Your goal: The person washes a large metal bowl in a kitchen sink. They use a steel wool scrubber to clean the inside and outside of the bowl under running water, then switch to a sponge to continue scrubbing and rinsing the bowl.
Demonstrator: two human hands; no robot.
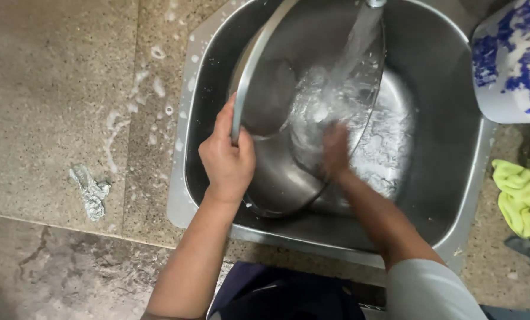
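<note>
A large steel bowl [271, 95] is tilted inside the steel sink [449, 148], under water running from a tap [374, 3] at the top. My left hand [226, 157] grips the bowl's near-left rim. My right hand [336, 148] is inside the bowl, blurred under the splashing water, pressed against the bowl's inner wall. I cannot tell whether it holds anything.
A crumpled piece of foil [90, 192] lies on the speckled stone counter [57, 89] to the left, with soap suds nearby. A blue-and-white patterned bowl [511, 59] sits at the upper right. A yellow-green cloth [523, 198] lies right of the sink.
</note>
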